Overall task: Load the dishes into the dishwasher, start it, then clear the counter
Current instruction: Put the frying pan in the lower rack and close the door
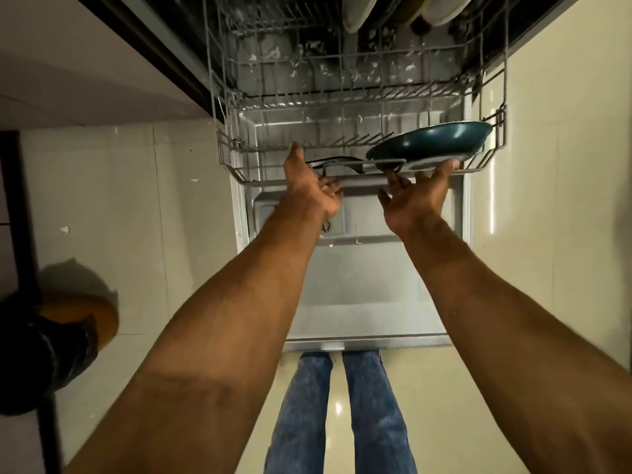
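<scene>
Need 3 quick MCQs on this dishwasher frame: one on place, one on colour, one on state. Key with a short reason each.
1. Where does the pan sit?
A. on the floor
B. in the pulled-out rack, right side
C. on the open door

2. What colour is the inside of the pan?
A. dark teal
B. red
C. white

3. How is the right hand?
A. closed in a fist away from the rack
B. wrapped round a plate
C. fingers straight, touching the rack's front edge under the pan

Key: 1 B, the pan lies among the rack wires at its right. 2 A, its bowl shows dark teal. 3 C, the fingers reach straight to the rack's front rail.
</scene>
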Demonstrator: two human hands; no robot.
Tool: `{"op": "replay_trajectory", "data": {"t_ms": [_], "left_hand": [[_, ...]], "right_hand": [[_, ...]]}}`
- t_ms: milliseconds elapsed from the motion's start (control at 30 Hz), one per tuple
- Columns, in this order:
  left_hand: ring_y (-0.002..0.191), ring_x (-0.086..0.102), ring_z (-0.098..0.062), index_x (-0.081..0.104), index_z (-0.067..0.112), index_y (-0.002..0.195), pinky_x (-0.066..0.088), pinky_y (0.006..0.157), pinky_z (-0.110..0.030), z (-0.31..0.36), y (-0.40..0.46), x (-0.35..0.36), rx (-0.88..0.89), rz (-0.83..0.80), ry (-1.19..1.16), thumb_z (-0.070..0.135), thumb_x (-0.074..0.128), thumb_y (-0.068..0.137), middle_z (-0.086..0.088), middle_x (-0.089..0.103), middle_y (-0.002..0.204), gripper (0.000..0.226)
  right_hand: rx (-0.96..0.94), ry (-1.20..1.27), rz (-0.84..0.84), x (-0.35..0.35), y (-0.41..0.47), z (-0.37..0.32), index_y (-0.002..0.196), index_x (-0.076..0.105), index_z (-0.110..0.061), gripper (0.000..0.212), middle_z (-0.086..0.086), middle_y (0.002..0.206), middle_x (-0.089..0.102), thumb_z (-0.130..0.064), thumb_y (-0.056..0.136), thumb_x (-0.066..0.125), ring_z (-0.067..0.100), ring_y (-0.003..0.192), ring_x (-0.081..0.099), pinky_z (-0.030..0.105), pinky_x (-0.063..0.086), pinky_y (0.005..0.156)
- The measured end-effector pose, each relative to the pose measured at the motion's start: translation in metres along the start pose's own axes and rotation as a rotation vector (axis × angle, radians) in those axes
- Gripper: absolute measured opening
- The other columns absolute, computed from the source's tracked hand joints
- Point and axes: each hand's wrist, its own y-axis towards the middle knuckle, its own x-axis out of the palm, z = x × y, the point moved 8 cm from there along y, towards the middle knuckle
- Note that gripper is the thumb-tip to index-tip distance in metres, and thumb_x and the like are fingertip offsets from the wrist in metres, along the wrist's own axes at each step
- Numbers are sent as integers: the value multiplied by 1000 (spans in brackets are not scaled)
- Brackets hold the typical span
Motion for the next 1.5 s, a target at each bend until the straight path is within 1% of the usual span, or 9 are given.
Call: {"op": "replay_trajectory", "data": {"t_ms": [267,600,700,767,900,1000,1133,1233,1500], "left_hand": [[132,44,-33,26,4,150,31,111,-41,35,17,35,67,-54,50,62,40,93,-21,38,149,82],[124,49,-33,28,4,150,36,103,-41,76,40,70,148,-113,66,71,43,87,-21,43,144,93],[112,52,-31,29,4,149,39,95,-39,84,40,79,167,-137,62,71,43,86,-22,49,136,93],[121,50,-32,28,4,150,37,99,-40,90,41,86,177,-156,57,72,43,86,-22,46,141,95],[130,44,-34,26,5,151,35,98,-40,102,43,101,206,-181,76,74,42,84,-22,40,146,97],[118,49,-33,26,8,151,35,94,-39,110,46,109,229,-204,102,76,41,84,-21,42,145,97],[128,46,-33,25,8,152,36,92,-38,117,49,117,247,-216,129,76,39,84,-20,41,147,97],[116,52,-32,26,8,151,39,86,-36,124,52,120,256,-212,151,76,39,84,-21,42,145,97],[133,43,-30,30,7,150,33,104,-38,130,58,124,274,-263,209,70,38,87,-17,42,148,90]], "right_hand": [[-14,-73,-24,34,33,-22,154,20,-21,79,14,152,39,-72,94,21,23,131,49,47,25,117],[-59,-118,-76,81,64,-54,154,19,-25,79,17,143,46,-74,92,22,23,128,49,46,25,115],[-66,-123,-98,91,72,-61,149,28,-21,77,17,134,51,-73,93,24,23,124,52,46,25,113],[-67,-131,-108,98,77,-65,143,36,-19,73,16,125,53,-72,93,25,23,120,54,46,26,113],[-76,-151,-129,113,83,-74,153,25,-20,79,16,149,40,-72,93,25,25,131,47,48,25,114],[-84,-164,-138,121,86,-81,154,23,-22,79,14,151,38,-72,93,24,24,133,45,47,26,113],[-97,-174,-161,130,89,-86,155,21,-24,77,14,151,39,-71,94,22,24,133,45,47,25,115],[-110,-188,-165,137,88,-89,155,18,-27,73,15,150,39,-69,95,23,26,133,45,47,25,116],[-146,-278,-226,145,90,-92,156,12,-27,74,15,153,36,-68,96,23,25,137,41,44,27,114]]}}
